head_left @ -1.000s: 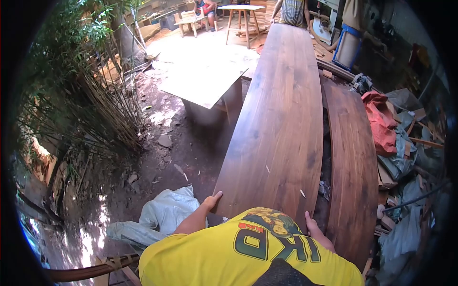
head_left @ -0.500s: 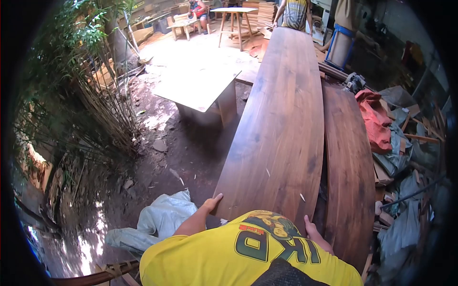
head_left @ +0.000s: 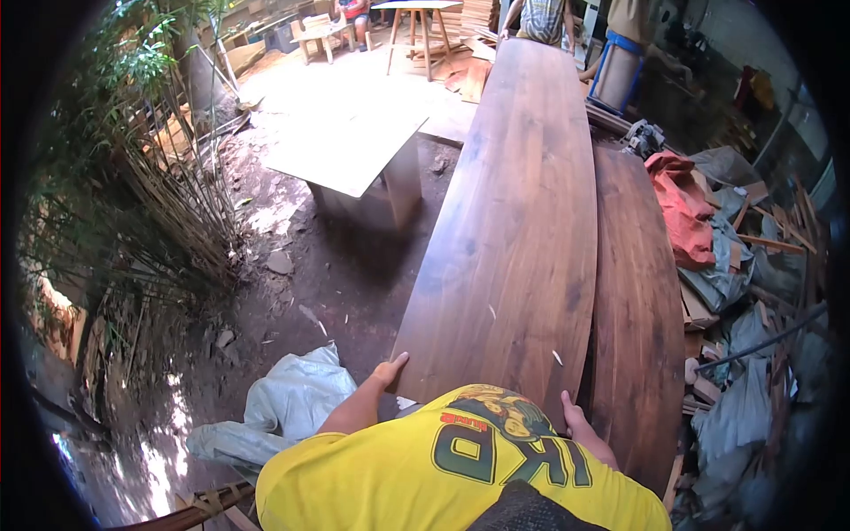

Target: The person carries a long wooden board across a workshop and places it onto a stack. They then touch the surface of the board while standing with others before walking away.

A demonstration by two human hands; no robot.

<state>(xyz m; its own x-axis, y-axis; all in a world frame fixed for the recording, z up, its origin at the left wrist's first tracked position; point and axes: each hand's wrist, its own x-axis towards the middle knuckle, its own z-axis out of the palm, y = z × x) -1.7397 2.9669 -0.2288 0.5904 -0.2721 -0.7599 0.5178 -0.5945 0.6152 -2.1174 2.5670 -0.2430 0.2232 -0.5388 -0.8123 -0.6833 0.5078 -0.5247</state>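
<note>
A long dark-brown wooden board (head_left: 513, 212) stretches away from my body. My left hand (head_left: 390, 368) grips its near left edge, thumb on top and fingers hidden beneath. At the near right edge, my right hand (head_left: 574, 412) holds the same board, with the thumb showing and the other fingers mostly hidden. Another person (head_left: 542, 19) stands at the far end, hands at the board's far corners. Just right of the long board lies a second dark board (head_left: 636, 310), lower down and partly covered by it.
A white-topped table (head_left: 354, 159) stands left of the board. Bamboo stems (head_left: 190, 203) rise farther left. Grey sacking (head_left: 297, 394) lies near my left arm. A red cloth (head_left: 680, 208), sacks and wood scraps line the right. A tall stool (head_left: 425, 35) and a seated person are far back.
The view has shifted slightly, so the surroundings sit a little higher and farther left. Both hands keep their hold on the long board.
</note>
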